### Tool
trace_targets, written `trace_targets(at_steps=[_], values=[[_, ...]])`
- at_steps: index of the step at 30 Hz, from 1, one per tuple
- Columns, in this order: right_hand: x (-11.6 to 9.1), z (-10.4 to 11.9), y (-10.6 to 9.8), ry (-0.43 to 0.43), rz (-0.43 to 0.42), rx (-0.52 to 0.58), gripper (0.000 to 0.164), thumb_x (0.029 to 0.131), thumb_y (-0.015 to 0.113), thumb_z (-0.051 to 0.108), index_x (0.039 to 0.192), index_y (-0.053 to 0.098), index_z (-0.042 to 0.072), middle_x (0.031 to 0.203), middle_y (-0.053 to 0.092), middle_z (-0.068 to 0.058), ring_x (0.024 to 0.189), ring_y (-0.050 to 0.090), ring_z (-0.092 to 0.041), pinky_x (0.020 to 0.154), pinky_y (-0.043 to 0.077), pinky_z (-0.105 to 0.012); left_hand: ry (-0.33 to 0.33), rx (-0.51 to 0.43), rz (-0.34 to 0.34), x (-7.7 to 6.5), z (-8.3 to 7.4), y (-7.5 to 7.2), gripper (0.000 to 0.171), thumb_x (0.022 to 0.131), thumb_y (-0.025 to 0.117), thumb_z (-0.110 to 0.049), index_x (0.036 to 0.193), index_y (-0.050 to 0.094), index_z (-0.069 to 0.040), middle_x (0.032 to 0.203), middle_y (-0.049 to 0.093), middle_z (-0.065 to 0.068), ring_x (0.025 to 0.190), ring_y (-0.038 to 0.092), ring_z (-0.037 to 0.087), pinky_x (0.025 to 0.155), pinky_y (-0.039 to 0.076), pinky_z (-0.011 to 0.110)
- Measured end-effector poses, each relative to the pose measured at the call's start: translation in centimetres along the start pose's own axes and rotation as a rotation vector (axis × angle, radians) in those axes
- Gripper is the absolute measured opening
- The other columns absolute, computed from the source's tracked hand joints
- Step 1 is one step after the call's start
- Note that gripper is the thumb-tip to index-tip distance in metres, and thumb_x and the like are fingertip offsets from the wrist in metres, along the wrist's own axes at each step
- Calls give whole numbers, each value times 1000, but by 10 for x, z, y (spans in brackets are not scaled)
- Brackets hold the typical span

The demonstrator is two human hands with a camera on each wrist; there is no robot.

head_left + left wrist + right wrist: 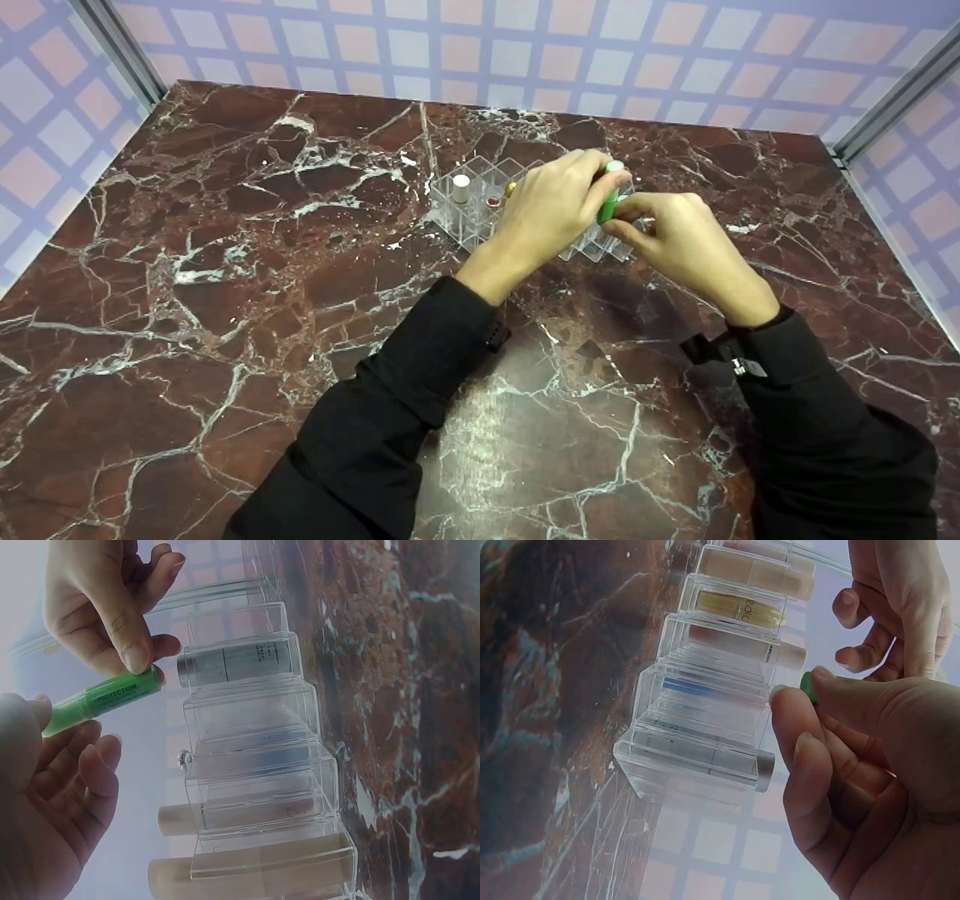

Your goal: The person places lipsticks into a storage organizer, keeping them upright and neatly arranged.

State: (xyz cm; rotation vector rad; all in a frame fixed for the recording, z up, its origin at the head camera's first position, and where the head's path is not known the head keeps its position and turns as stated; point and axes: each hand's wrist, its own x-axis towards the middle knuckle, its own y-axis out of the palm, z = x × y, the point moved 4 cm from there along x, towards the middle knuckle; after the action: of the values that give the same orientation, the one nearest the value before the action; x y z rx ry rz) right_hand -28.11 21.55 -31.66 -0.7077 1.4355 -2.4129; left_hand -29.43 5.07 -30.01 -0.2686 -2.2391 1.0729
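Observation:
A small green lip balm tube [608, 208] is held between both hands, above the right part of a clear lipstick organizer [452, 217]. My left hand [559, 187] pinches its pale top end. At the other end, the thumb and fingertips of my right hand [679, 236] pinch the green base. The word "PROTECTION" is printed along the lip balm [116, 694] in the left wrist view; it lies tilted, apart from the organizer. In the right wrist view, only a bit of green [808, 688] shows between the right thumb and forefinger.
Other tubes stand in the organizer's slots: a white-capped one [461, 187], a red-topped one [493, 202], a gold one [739, 609] and a grey one [236, 665]. The dark red marbled table [247, 300] reaches up to checkered walls [510, 52].

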Motion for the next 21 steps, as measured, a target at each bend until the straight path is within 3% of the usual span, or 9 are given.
trace_targets(at_steps=[6, 21], values=[[0, 0, -1, 16, -34, 20, 18, 98, 74, 18, 108, 77, 3, 106, 77, -12, 86, 76, -28, 82, 61, -46, 44, -1, -62, -1, -2, -2, 34, 110, 50, -39, 115, 70, -12, 95, 67, -2, 78, 61, 10, 72, 53, 23], [1, -2, 2, -9, -125, 6, 15, 97, 74, 12, 106, 76, 0, 102, 78, -13, 89, 75, -29, 79, 61, -45, 111, 47, -42, 0, -6, -1, 36, 111, 47, -35, 123, 70, -10, 105, 72, 2, 87, 67, 13, 82, 55, 23]])
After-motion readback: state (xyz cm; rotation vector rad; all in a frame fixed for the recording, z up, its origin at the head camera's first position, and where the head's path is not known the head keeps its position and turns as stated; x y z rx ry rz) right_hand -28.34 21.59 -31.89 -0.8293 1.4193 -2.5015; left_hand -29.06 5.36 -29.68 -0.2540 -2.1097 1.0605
